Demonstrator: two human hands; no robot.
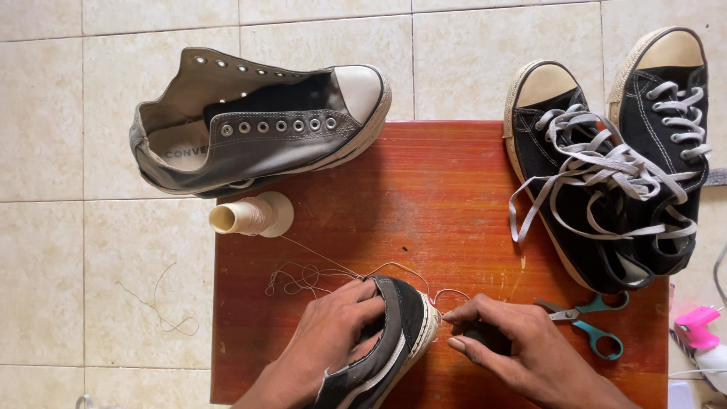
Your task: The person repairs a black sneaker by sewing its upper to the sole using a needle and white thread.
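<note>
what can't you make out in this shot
Head view only:
- Right hand: curls over a dark thing, so what it grips is hidden.
- Shoe in the left hand: heel cut off by the bottom edge, inside covered by fingers.
- Needle: too small to tell on the thread.
- Pink tool: cut off by the right edge.
- Black pair: heels buried under laces.

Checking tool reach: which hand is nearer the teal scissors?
Right. The right hand lies just beside the scissors; the left hand is across the shoe, farther away.
</note>
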